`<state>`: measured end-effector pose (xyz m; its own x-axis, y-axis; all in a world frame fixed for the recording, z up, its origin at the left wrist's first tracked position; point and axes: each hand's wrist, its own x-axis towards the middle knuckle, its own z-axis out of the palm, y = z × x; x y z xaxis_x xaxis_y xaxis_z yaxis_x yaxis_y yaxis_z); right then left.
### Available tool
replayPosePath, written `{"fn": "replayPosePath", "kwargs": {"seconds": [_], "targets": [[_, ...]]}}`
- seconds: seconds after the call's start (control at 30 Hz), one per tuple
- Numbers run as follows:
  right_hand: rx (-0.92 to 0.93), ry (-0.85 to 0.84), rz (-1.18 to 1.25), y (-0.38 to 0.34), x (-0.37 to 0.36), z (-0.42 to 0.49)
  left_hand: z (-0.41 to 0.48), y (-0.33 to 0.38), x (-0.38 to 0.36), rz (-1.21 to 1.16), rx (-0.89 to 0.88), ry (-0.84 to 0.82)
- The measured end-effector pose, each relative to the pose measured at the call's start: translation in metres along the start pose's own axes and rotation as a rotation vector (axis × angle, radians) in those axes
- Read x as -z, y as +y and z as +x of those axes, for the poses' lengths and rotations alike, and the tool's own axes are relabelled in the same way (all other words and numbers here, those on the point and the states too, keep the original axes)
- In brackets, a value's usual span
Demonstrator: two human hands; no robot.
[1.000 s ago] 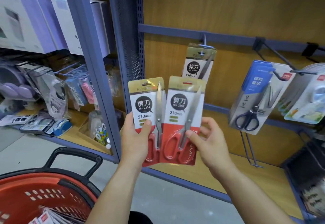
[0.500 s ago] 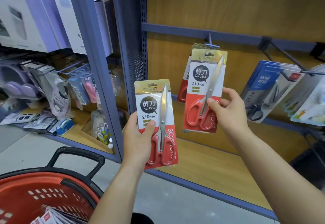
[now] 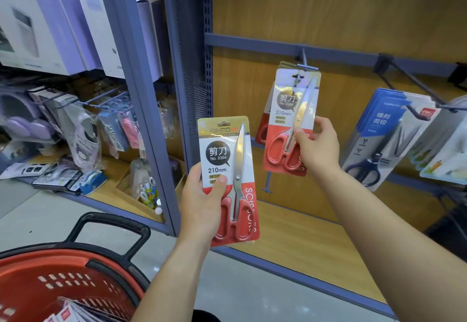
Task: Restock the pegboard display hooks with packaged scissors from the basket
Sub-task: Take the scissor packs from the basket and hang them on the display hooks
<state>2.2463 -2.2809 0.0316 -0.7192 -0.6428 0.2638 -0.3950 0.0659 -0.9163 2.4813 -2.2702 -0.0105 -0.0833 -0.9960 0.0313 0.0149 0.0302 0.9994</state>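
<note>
Scissors pack (image 3: pixel 285 113) is pinched low, at the handles, by the right grip (image 3: pixel 316 147). That leaves its hang-hole free at the hook (image 3: pixel 304 65), in front of a hung pack (image 3: pixel 264 129). The left grip (image 3: pixel 202 203) clasps a second pack (image 3: pixel 218 156) upright, likely next; more lie in the basket (image 3: pixel 75 261).

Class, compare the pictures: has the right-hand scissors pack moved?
Yes. The right hand lifted its pack up and right to the display hook on the blue rail.

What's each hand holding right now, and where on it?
Left hand grips one scissors pack by its lower left edge. Right hand pinches a second pack at its lower right edge.
</note>
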Motion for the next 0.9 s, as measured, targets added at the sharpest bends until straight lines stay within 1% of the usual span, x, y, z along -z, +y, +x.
{"fn": "replayPosePath", "kwargs": {"seconds": [0.07,0.17,0.2,0.23,0.27,0.37,0.4,0.43,0.53,0.63,0.77,0.83,0.9], "targets": [[-0.013,-0.022,-0.086,-0.001,-0.005,0.008,-0.001,0.001,-0.001,0.004,0.003,-0.007],[-0.046,-0.035,-0.295,0.0,-0.006,0.004,-0.001,0.002,0.0,-0.006,0.009,-0.015],[-0.045,-0.034,-0.305,0.001,-0.006,-0.006,-0.001,0.002,0.0,-0.009,0.009,-0.018],[-0.024,-0.061,-0.255,0.001,-0.005,-0.02,-0.001,0.003,0.001,-0.01,0.005,-0.021],[-0.005,-0.132,-0.146,0.002,-0.004,-0.038,0.0,0.003,0.001,-0.015,0.0,-0.024],[-0.087,-0.517,0.171,0.003,-0.006,-0.098,-0.002,0.005,-0.002,-0.051,-0.013,-0.046],[-0.106,-0.589,0.232,0.006,-0.007,-0.112,-0.002,0.005,-0.002,-0.052,-0.014,-0.052],[-0.115,-0.608,0.262,0.008,-0.009,-0.121,-0.003,0.005,-0.002,-0.045,-0.016,-0.057],[-0.112,-0.553,0.278,0.01,-0.009,-0.127,-0.006,0.006,-0.003,-0.05,-0.005,-0.082],[-0.105,-0.548,0.268,0.009,-0.005,-0.125,-0.008,0.007,-0.002,-0.055,-0.004,-0.101],[-0.1,-0.525,0.234,0.013,-0.002,-0.125,-0.006,0.005,-0.002,0.001,-0.034,-0.137],[-0.078,-0.461,0.224,0.012,0.002,-0.122,-0.004,0.007,-0.002,-0.014,-0.037,-0.18],[-0.051,-0.359,0.227,0.008,0.007,-0.113,-0.001,0.007,-0.001,0.021,-0.043,-0.2]]}}
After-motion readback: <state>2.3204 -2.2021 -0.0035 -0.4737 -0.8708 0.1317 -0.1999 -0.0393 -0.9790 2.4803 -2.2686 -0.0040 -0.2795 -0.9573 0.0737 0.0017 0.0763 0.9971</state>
